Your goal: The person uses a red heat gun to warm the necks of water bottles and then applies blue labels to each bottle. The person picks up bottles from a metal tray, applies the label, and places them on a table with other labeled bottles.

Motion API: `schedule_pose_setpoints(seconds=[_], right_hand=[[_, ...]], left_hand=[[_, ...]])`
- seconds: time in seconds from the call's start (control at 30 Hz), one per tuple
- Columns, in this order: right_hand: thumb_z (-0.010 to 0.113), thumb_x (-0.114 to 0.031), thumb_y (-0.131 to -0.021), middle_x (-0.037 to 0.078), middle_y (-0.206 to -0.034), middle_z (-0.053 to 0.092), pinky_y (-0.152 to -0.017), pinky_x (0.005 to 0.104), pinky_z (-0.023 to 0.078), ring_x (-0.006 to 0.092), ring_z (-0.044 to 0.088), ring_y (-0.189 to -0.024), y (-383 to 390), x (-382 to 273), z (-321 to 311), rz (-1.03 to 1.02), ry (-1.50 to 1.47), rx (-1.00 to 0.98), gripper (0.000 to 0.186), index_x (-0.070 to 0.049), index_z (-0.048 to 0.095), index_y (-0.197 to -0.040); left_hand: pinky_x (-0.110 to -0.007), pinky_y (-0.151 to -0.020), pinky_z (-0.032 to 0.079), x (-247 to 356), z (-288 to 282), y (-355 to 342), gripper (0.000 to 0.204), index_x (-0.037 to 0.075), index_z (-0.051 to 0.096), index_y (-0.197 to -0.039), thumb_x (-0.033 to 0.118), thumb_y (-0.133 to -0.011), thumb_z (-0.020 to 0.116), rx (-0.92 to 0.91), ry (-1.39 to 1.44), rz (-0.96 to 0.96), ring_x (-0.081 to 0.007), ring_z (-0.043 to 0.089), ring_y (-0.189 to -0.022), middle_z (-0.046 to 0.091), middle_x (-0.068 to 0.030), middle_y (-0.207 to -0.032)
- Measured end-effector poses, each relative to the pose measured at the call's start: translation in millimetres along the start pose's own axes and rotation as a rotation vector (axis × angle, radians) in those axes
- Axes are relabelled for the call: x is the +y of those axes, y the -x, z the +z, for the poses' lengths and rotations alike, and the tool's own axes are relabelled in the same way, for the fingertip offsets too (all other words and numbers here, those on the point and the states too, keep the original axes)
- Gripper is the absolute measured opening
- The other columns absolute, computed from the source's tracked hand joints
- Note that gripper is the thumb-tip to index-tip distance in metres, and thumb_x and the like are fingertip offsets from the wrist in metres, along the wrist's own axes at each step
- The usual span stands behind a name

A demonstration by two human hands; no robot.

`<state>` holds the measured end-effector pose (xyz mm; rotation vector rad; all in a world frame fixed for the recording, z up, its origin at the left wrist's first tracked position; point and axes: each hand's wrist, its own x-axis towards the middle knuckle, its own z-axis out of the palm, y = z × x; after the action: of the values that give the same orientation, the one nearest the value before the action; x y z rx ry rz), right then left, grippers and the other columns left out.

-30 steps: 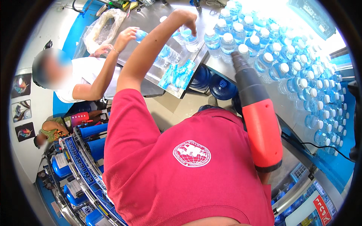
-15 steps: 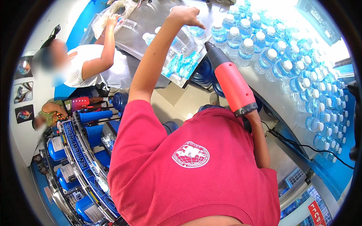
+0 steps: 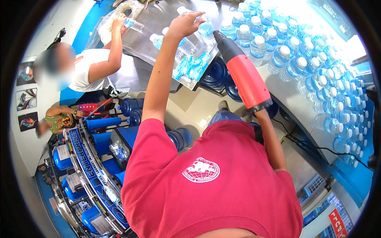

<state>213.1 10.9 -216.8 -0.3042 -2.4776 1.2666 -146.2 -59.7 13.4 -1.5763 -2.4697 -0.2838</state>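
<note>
My left hand reaches over the steel table, fingers stretched out and apart beside the cap end of a clear water bottle with a blue label. In my right hand, mostly hidden behind the tool's rear, is a red and black heat gun. Its black nozzle points up toward that bottle, a short gap away. Below my left hand, another water bottle leans beside my forearm. A pile of blue and white plastic label sleeves lies at the table's near corner.
Many capped bottles crowd the right-hand counter. A black cord runs along its edge. At left, a co-worker's hand holds a bottle by a plastic bag. Large blue jugs stand beneath the table.
My left hand has drawn back slightly left and down, off the bottle's top. The heat gun's nozzle has shifted a little up and left. The co-worker's bottle has moved slightly.
</note>
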Motion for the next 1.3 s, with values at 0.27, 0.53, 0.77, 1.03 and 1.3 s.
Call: schedule_pose_setpoints(seconds=[0.27,0.53,0.77,1.03,1.3], right_hand=[[0.072,-0.022,-0.084,0.014,-0.125,0.063,-0.095,0.0417,0.049,0.0311,0.059,-0.117,-22,-40,6,-0.056,-0.207,0.149,0.048,-0.007,0.059,-0.128],[0.066,-0.014,-0.089,0.009,-0.109,0.07,-0.09,0.0393,0.052,0.0253,0.066,-0.103,-22,-29,42,-0.003,-0.136,0.264,0.027,-0.004,0.065,-0.115],[0.066,-0.013,-0.089,0.01,-0.113,0.069,-0.091,0.0395,0.052,0.0256,0.065,-0.105,-19,-34,39,-0.08,-0.011,0.267,0.029,-0.004,0.064,-0.117],[0.067,-0.014,-0.089,0.01,-0.116,0.067,-0.093,0.0394,0.051,0.0257,0.064,-0.108,-15,-39,31,-0.066,0.028,0.28,0.033,-0.004,0.062,-0.12],[0.067,-0.015,-0.089,0.011,-0.12,0.065,-0.094,0.0393,0.051,0.0258,0.063,-0.11,-15,-38,26,-0.135,0.147,0.279,0.037,-0.004,0.061,-0.123]], left_hand=[[-0.044,-0.091,0.051,-7,-11,-6,0.034,0.024,0.065,-0.118,0.042,-0.09,0.063,0.042,0.055,0.147,-0.0309,0.064,-0.105,0.064,-0.0091,-0.116],[-0.043,-0.084,0.053,-23,-10,-11,0.032,0.021,0.065,-0.113,0.042,-0.089,0.064,-0.005,0.161,0.243,-0.0293,0.067,-0.096,0.067,-0.0092,-0.108],[-0.043,-0.081,0.053,-30,-4,-18,0.042,0.013,0.065,-0.111,0.049,-0.088,0.063,0.051,0.144,0.329,-0.0298,0.069,-0.091,0.07,-0.0107,-0.104],[-0.043,-0.071,0.056,-14,-7,-43,0.063,0.005,0.068,-0.1,0.065,-0.088,0.054,-0.105,-0.255,0.181,-0.032,0.071,-0.074,0.071,-0.0142,-0.08],[-0.045,-0.08,0.054,-24,-27,-32,0.042,0.006,0.064,-0.108,0.044,-0.089,0.061,-0.067,-0.001,0.416,-0.0351,0.069,-0.09,0.071,-0.0155,-0.089]])
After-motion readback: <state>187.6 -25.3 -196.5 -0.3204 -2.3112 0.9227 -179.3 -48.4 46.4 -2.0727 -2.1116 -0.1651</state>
